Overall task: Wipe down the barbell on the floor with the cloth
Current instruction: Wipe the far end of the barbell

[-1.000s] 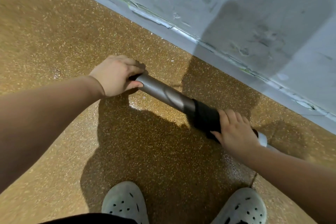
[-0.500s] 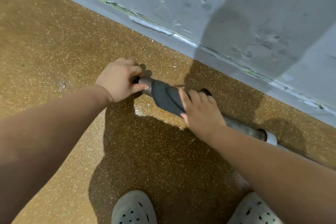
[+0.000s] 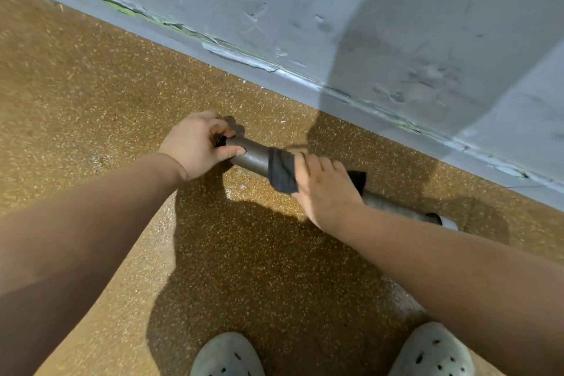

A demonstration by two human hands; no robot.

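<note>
Hands clamp a barbell point(image 3: 253, 156) lying on a speckled tan floor point(image 3: 76, 107), close to the foot of a scuffed grey wall point(image 3: 305, 9) and slanting from mid-floor toward the right edge. The left hand point(image 3: 195, 146) grips the bar's left end, arm stretched straight from the lower left corner, fingers curled over the top and thumb pressed along the near side of the steel. The right hand point(image 3: 323, 189) sits farther along the bar, arm reaching in from the right edge, palm down and fingers wrapped over a dark cloth point(image 3: 282, 172) that is folded around the shaft. Cloth shows on both sides of that hand: a wide band toward the left hand, a small corner on the wall side. A short stretch of bare metal separates the two hands. Beyond the right wrist the bar runs on to a pale collar point(image 3: 448, 223). Two pale perforated shoes point(image 3: 227, 356) stand at the bottom edge, in the person's shadow point(image 3: 259, 268).
</note>
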